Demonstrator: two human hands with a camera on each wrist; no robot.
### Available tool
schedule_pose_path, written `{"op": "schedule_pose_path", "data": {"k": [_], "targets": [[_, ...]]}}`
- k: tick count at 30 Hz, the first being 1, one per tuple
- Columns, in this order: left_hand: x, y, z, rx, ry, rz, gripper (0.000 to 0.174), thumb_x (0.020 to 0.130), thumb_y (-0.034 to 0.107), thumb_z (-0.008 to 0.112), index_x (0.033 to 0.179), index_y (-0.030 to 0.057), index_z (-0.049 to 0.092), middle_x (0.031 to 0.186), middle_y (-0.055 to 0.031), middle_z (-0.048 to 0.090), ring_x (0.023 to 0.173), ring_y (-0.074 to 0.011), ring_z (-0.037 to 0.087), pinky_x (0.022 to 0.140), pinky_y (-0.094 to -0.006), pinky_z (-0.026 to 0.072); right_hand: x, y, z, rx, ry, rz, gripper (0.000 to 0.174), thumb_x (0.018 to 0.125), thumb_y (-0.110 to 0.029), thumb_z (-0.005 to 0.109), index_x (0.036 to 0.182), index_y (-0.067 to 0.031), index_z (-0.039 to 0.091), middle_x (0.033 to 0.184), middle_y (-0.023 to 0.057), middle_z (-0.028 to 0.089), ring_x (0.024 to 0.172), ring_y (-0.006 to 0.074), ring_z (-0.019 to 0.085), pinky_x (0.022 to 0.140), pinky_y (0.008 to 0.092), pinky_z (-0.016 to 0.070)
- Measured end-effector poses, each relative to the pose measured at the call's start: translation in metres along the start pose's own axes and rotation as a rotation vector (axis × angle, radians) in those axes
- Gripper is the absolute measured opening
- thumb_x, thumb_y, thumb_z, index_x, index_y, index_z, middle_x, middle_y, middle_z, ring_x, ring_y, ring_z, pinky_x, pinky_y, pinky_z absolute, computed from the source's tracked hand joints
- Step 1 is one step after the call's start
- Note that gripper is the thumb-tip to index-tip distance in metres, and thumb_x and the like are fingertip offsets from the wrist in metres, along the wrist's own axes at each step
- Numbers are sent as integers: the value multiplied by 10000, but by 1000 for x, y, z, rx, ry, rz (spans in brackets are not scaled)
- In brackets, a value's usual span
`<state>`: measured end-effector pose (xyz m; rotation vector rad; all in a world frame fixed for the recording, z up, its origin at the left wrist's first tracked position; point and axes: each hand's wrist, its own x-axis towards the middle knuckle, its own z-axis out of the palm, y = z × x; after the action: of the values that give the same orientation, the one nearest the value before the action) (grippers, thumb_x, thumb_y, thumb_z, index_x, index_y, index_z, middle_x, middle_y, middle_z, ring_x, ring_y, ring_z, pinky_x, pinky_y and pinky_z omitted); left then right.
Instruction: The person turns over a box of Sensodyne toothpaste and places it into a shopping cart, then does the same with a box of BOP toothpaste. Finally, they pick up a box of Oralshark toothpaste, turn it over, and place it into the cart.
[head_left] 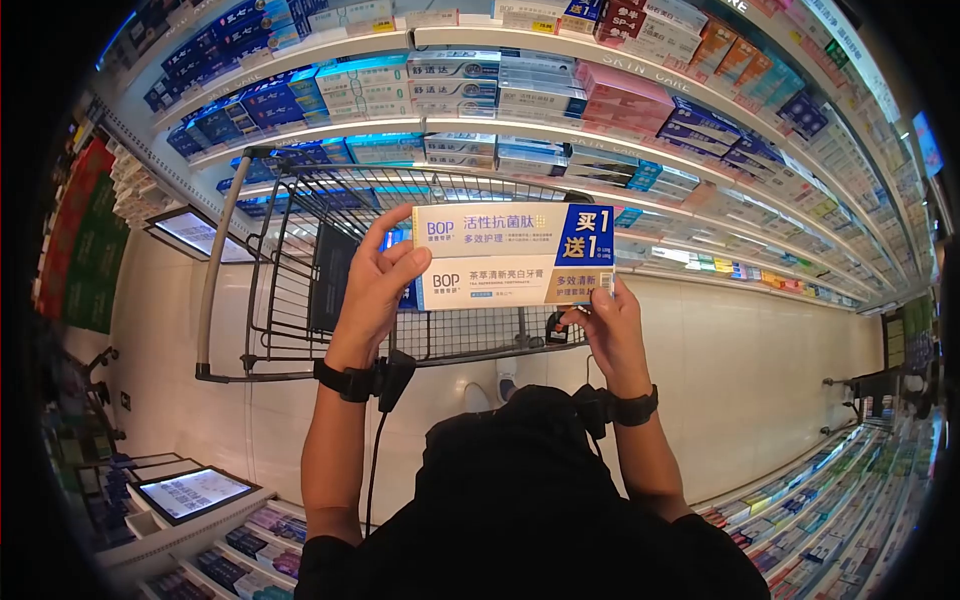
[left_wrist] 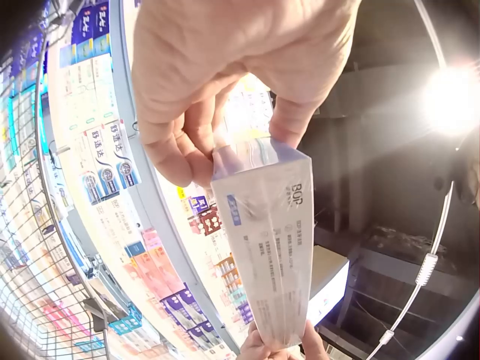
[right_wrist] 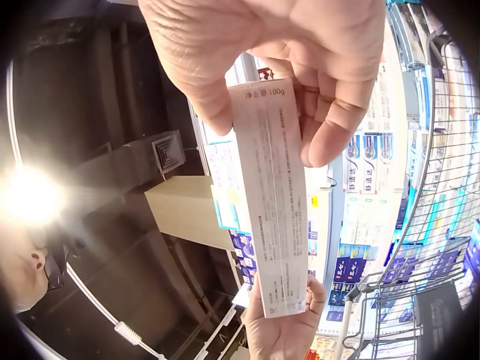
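In the head view, I hold the toothpaste pack (head_left: 515,257) up in the middle of the frame, its printed front facing me and its two boxes lying one above the other. The fingers of my left hand (head_left: 376,288) grasp its left end, thumb on the front; those of my right hand (head_left: 621,338) pinch its lower right corner. The wire cart (head_left: 332,278) shows behind and to the left of the pack, and the shelves (head_left: 370,131) curve across the upper part of the frame.

In the left wrist view, the pack runs from the centre down to the bottom edge. My left fingers clasp its near end from both sides, and my right fingers grip the far end. Shiny clear film seems to cover that near end, so I'd expect it to feel slippery.

In the right wrist view, my right fingers, at the top, hold one end between them, while the left hand sits at the bottom. The narrow side looks flat and unbuckled. I judge the pack light and stiff, though its card could dent under a hard squeeze. Best to hold it by the short ends, spanning both boxes, with gentle pressure.
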<state>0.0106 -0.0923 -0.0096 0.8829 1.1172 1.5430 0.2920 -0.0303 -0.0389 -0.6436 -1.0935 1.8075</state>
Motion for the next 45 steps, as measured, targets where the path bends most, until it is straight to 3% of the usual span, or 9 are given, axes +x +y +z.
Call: {"op": "schedule_pose_path", "data": {"k": [9, 17, 38, 45], "targets": [[-11, 2, 4, -43, 34, -14, 687, 836, 168, 689, 1385, -13, 320, 1138, -185, 622, 1071, -208, 587, 948, -324, 433, -3, -2, 6, -33, -13, -19, 449, 917, -201, 598, 1263, 40, 442, 1111, 137, 621, 960, 175, 637, 771, 278, 555], [-15, -2, 9, 14, 78, 37, 600, 905, 162, 616, 1392, -24, 318, 1206, -208, 591, 1078, -197, 595, 922, -301, 469, -7, -4, 10, -67, -15, -46, 458, 915, -204, 600, 1265, 43, 439, 1123, 133, 619, 985, 168, 629, 816, 292, 539], [-20, -14, 6, 18, 123, 7, 547, 936, 171, 580, 1393, -11, 342, 1175, -171, 612, 1048, -159, 596, 896, -272, 470, -7, 0, 10, -132, 3, -45, 415, 903, -200, 617, 1226, 21, 476, 1112, 127, 622, 972, 151, 623, 794, 288, 540], [-20, -19, 6, -74, 117, 24, 566, 930, 174, 595, 1394, -19, 336, 1192, -167, 601, 1073, -168, 587, 904, -275, 471, -2, -4, 6, -237, 30, 17, 371, 928, -264, 585, 1175, 8, 537, 1055, 96, 638, 955, 134, 612, 786, 279, 531]]}}
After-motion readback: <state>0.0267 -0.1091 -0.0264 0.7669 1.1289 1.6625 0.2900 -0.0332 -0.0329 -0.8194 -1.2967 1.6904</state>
